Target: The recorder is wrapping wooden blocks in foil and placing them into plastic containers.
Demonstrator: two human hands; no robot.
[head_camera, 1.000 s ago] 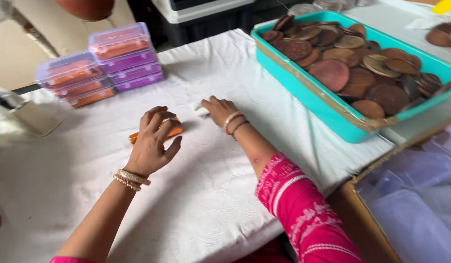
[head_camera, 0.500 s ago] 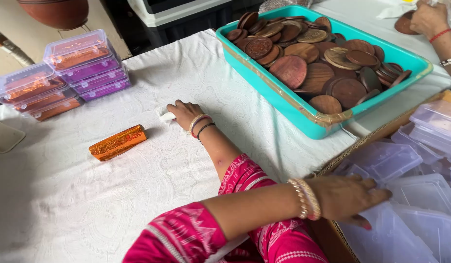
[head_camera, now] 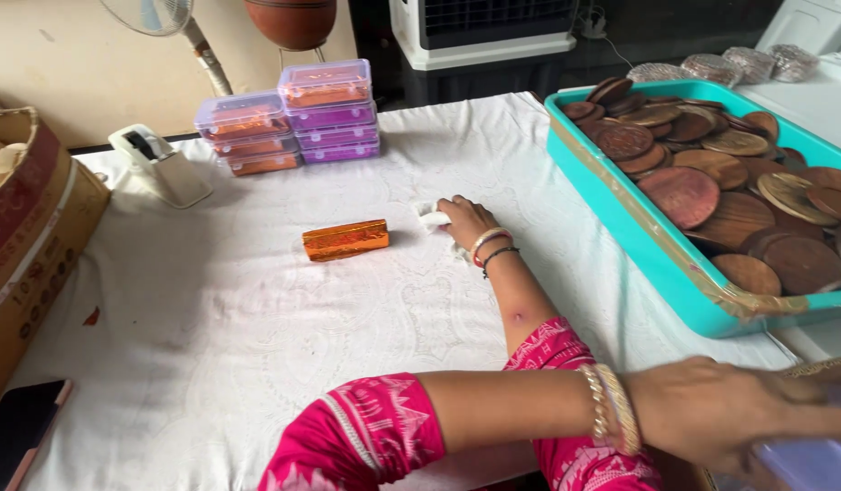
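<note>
My right hand rests on the white tablecloth, its fingertips on a small white wad. An orange foil-wrapped bar lies just left of it, untouched. My left arm crosses in front of my body to the lower right. There my left hand, blurred, closes over a clear plastic box at the frame's edge.
A teal tray of round wooden discs stands at the right. Two stacks of clear lidded boxes and a white tape dispenser sit at the back. A cardboard carton and a phone are at the left.
My left hand left the orange bar, swung across to the right and now holds a clear box. My right hand stayed on the white wad. The camera view shifted.
</note>
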